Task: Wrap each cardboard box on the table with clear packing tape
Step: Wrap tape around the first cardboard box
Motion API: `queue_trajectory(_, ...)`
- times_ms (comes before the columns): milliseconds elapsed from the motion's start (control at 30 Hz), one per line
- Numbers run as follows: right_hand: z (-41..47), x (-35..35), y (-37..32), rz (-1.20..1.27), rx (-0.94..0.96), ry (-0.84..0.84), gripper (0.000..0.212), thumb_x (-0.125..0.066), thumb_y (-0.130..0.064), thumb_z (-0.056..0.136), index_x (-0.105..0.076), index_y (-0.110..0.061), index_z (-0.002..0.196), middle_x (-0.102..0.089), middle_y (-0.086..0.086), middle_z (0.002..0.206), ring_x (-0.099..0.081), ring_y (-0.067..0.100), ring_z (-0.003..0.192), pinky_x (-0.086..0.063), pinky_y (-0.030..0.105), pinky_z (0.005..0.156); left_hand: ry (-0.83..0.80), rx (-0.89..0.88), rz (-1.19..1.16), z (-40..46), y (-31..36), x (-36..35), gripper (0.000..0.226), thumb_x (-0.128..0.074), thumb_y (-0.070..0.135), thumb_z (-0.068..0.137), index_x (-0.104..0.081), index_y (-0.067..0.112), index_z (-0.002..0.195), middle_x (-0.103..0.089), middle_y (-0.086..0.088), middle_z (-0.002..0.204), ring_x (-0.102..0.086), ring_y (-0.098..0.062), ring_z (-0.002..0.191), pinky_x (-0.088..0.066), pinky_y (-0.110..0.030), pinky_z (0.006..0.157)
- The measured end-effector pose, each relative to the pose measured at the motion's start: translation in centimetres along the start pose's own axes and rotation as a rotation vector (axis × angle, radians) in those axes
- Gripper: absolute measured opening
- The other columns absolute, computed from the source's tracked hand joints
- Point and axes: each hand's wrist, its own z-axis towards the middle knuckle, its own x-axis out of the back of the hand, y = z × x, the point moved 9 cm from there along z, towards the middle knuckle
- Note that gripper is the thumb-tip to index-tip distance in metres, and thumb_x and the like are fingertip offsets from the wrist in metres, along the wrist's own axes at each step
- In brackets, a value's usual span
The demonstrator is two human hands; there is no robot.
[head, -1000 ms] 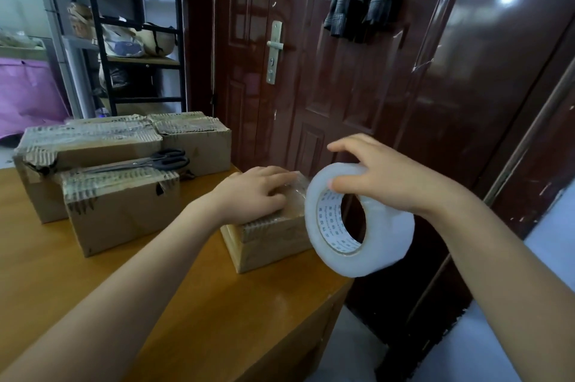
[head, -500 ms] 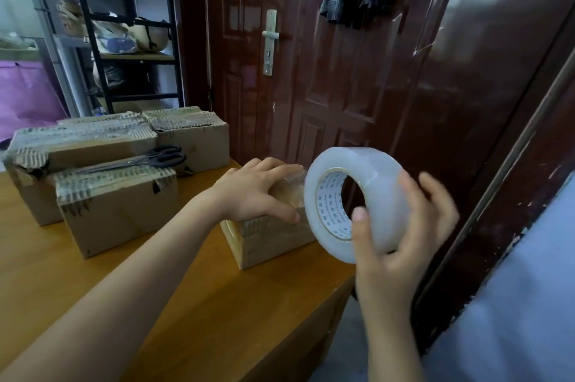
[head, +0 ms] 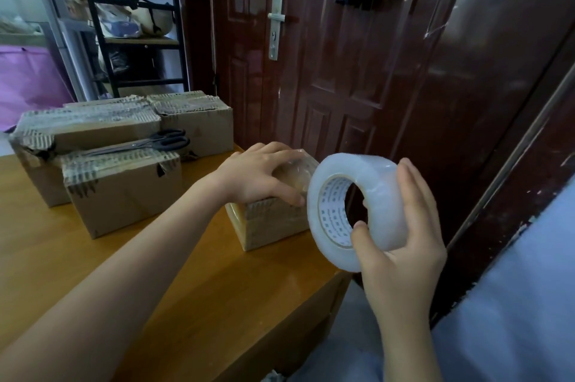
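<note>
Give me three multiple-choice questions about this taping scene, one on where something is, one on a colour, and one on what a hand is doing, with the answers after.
1. Where do the scissors lie?
A. on top of the stacked boxes
B. on the floor
C. in the right hand

2. What colour are the scissors' handles?
A. red
B. black
C. yellow

3. What is the left hand doing?
A. hanging idle
B. holding the scissors
C. resting on the small box

Answers:
1. A, they lie across the stacked boxes at the table's far left.
2. B, both loops look black.
3. C, its palm lies on the small box while the right hand grips the tape roll.
</note>
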Motion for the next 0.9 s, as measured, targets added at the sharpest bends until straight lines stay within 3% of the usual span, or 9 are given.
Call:
queue_trajectory(167,-0.9,0.8,1.1,-0.013,-0.043,-0.158,0.076,-0.063,-0.009,0.067,-0.048,-0.027,0.14,-0.041,-0.029,0.143,-0.052,0.012,0.127,-0.042,0.021,0.102,-0.012,-0.001,0.016,0.0,0.1,-0.1,0.106,-0.048,0.079,0.053,-0.028,0.039,0.149,-0.024,0.018,0.151,-0.023,-0.011,0.134,-0.026,-0.04,0.104)
queue_trajectory(267,-1.0,0.3,0.7,-0.1,0.001,-0.299,0.077,-0.06,-0.011,0.065,-0.049,-0.028,0.139,-0.041,-0.03,0.142,-0.039,-0.012,0.128,-0.032,-0.001,0.095,-0.01,-0.005,0.009,-0.1,0.0,-0.1,0.114,-0.04,0.084,0.046,-0.026,0.042,0.15,-0.019,0.02,0.154,-0.021,-0.012,0.137,-0.024,-0.043,0.106)
queue_trajectory(367,-0.2,-0.5,0.5,-0.178,0.03,-0.404,0.075,-0.066,-0.01,0.067,-0.049,-0.028,0.138,-0.039,-0.033,0.139,-0.033,-0.026,0.12,-0.027,-0.008,0.086,-0.012,-0.01,0.002,-0.2,0.2,-0.2,0.109,-0.047,0.081,0.051,-0.025,0.042,0.15,-0.016,0.025,0.156,-0.017,-0.013,0.141,-0.021,-0.046,0.107)
queue_trajectory(533,0.9,-1.8,1.0,-0.22,0.0,-0.482,0.077,-0.071,-0.002,0.069,-0.05,-0.03,0.138,-0.042,-0.029,0.139,-0.041,-0.008,0.118,-0.03,-0.009,0.078,0.066,-0.049,-0.063,-0.8,1.0,0.5,0.087,-0.072,0.06,0.071,-0.04,0.032,0.147,-0.029,0.019,0.154,-0.02,-0.008,0.144,-0.02,-0.038,0.113)
queue_trajectory(667,1.0,-1.9,1.1,-0.222,-0.008,-0.483,0.078,-0.07,-0.003,0.069,-0.049,-0.032,0.138,-0.04,-0.031,0.138,-0.037,-0.013,0.113,-0.029,-0.009,0.077,0.118,-0.173,-0.041,-1.3,2.4,0.9,0.062,-0.073,0.039,0.081,-0.054,0.019,0.136,-0.043,0.013,0.148,-0.027,-0.001,0.141,-0.011,-0.025,0.112)
queue_trajectory(800,1.1,-1.9,1.1,-0.222,-0.029,-0.494,0.078,-0.07,-0.005,0.07,-0.047,-0.035,0.138,-0.039,-0.033,0.136,-0.039,-0.01,0.113,-0.03,-0.008,0.074,0.112,-0.174,-0.103,-1.5,2.3,0.8,0.061,-0.074,0.036,0.082,-0.054,0.016,0.136,-0.043,0.007,0.149,-0.033,-0.002,0.137,-0.019,-0.013,0.108)
queue_trajectory(833,1.1,-1.9,1.1,-0.223,-0.028,-0.494,0.078,-0.07,-0.005,0.07,-0.047,-0.035,0.138,-0.039,-0.033,0.136,-0.04,-0.009,0.114,-0.031,-0.007,0.075,0.094,-0.165,-0.113,-1.5,2.0,0.7,0.065,-0.074,0.04,0.082,-0.05,0.02,0.139,-0.039,0.008,0.152,-0.031,-0.003,0.139,-0.018,-0.017,0.111)
queue_trajectory(900,1.1,-1.8,1.1,-0.221,-0.032,-0.485,0.077,-0.07,-0.005,0.07,-0.047,-0.034,0.138,-0.04,-0.033,0.136,-0.042,-0.007,0.115,-0.031,-0.007,0.075,-0.007,-0.138,0.0,-1.5,1.6,-0.1,0.085,-0.064,0.058,0.076,-0.031,0.03,0.15,-0.022,0.011,0.159,-0.017,-0.007,0.146,-0.01,-0.04,0.12)
